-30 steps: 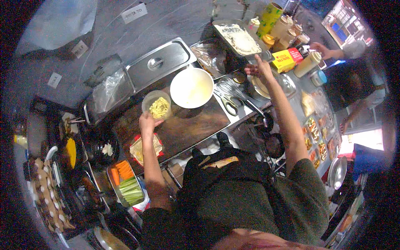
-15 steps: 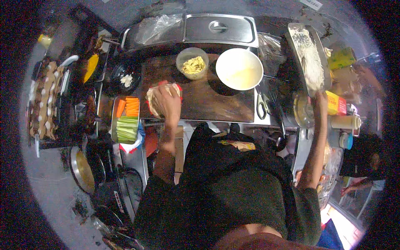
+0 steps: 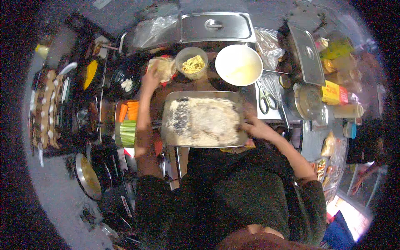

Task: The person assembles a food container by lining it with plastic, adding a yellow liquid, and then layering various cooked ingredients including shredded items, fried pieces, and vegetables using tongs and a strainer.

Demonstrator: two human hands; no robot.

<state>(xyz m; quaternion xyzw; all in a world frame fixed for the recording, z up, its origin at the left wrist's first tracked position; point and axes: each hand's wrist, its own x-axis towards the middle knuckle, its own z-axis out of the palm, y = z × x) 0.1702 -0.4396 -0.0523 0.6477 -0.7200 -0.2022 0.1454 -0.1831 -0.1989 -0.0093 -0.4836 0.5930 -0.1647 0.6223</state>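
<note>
My left hand (image 3: 151,79), somewhat blurred, is closed at the left side of a pale, flat, crumpled packet with red edges (image 3: 165,70) near the back left of the brown board (image 3: 212,85). In front of me, over the board's near edge, is a rectangular metal tray (image 3: 167,109) with whitish flour-like powder and dark patches in it. My right hand (image 3: 255,127) grips the tray's right side. Beyond the tray stand a clear tub of yellow mash (image 3: 193,64) and a white bowl (image 3: 221,62) with pale yellow liquid.
On the left are a container of carrot and cucumber sticks (image 3: 128,130) and a dark bowl with white pieces (image 3: 126,84). Scissors (image 3: 266,100) lie right of the board. Lidded steel pans (image 3: 216,25) (image 3: 307,54) stand at the back and right. Eggs (image 3: 51,108) sit far left.
The powder-filled tray has come from the far right to in front of me, uncovering a steel lid there. My left hand and the packet have shifted away from me across the board.
</note>
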